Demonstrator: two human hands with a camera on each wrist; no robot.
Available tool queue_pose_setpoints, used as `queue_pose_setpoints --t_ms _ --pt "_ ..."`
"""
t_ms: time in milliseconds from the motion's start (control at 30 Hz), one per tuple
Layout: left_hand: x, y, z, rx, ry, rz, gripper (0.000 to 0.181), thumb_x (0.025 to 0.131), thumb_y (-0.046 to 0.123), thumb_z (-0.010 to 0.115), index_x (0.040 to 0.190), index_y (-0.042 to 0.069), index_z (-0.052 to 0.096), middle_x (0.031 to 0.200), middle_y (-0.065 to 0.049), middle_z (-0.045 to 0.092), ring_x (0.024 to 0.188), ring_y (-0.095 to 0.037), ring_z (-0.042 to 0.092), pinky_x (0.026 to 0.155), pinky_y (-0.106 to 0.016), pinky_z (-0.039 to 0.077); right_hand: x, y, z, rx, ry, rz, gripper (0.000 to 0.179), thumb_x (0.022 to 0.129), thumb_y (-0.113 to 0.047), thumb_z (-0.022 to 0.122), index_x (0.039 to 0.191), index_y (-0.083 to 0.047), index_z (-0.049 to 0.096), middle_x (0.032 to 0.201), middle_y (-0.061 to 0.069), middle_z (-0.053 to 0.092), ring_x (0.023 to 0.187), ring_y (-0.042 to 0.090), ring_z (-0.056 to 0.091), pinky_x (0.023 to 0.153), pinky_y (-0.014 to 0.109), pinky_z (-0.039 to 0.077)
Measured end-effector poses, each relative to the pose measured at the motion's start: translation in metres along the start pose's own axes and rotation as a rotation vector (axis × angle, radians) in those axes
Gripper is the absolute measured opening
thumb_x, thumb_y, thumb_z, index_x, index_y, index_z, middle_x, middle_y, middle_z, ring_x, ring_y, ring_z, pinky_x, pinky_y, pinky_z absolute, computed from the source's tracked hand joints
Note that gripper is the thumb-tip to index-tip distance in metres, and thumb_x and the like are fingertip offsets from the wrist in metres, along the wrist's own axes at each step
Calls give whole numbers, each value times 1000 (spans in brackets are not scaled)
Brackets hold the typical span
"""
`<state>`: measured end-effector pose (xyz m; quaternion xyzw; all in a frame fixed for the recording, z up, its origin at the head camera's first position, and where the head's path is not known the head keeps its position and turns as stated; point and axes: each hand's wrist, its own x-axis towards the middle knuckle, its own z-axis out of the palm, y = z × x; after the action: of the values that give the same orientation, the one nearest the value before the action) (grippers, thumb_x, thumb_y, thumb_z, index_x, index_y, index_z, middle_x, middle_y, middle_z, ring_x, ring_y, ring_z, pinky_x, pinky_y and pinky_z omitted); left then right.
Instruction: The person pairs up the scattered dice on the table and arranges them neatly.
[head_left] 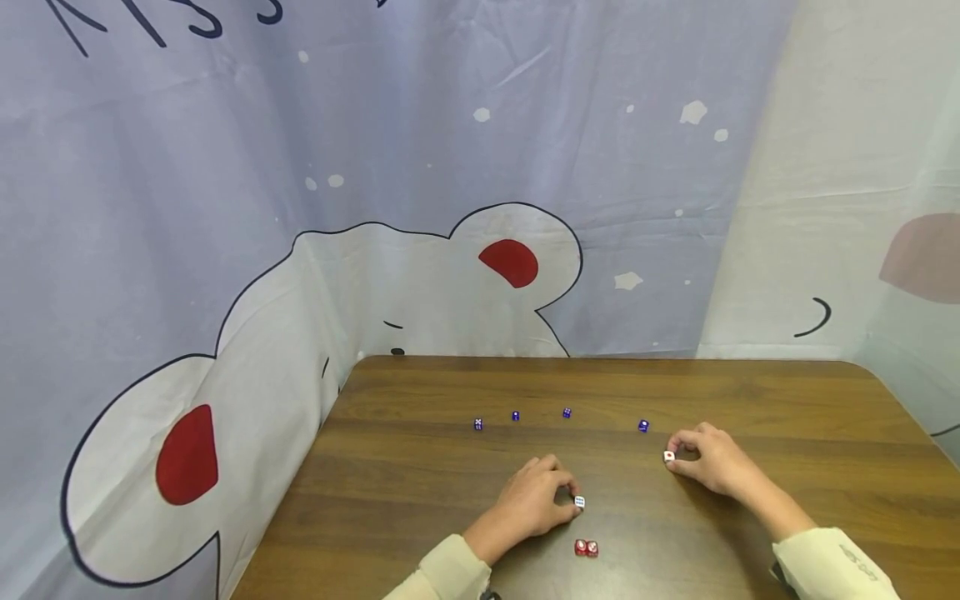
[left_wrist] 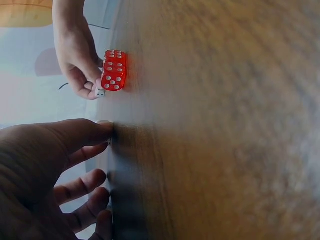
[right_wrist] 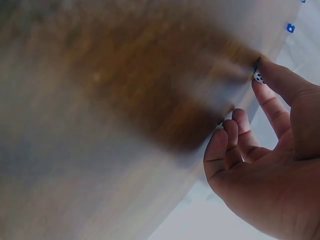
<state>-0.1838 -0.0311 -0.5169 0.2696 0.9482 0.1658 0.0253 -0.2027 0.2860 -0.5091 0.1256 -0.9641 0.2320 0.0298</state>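
My left hand (head_left: 531, 498) pinches a white die (head_left: 579, 502) between thumb and forefinger, low over the table; in the left wrist view the fingers (left_wrist: 82, 186) hide that die. Two red dice (head_left: 587, 548) sit side by side on the near side of it, their white pips showing large in the left wrist view. Farther right, the thumb and forefinger of my right hand (head_left: 716, 460) hold another white die (head_left: 669, 456), red pip upward. The right wrist view shows the same die (right_wrist: 258, 77) between the fingertips, black pips on one face.
Several blue dice lie in a loose row toward the back of the brown wooden table (head_left: 420, 467), one (head_left: 643, 426) close to my right hand and another (head_left: 478, 424) at the left. A printed curtain (head_left: 637, 167) hangs behind the table's far edge.
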Motion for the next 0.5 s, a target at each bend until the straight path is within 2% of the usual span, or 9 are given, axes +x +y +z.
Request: queue_pose_setpoints --t_ms 500 --pt "-1 -3 3 0 9 -2 15 83 41 82 93 36 72 99 17 55 84 -2 45 71 -22 41 -8 -13 9 4 15 -26 20 79 -27 84 87 -23 66 94 3 58 89 25 56 77 48 48"
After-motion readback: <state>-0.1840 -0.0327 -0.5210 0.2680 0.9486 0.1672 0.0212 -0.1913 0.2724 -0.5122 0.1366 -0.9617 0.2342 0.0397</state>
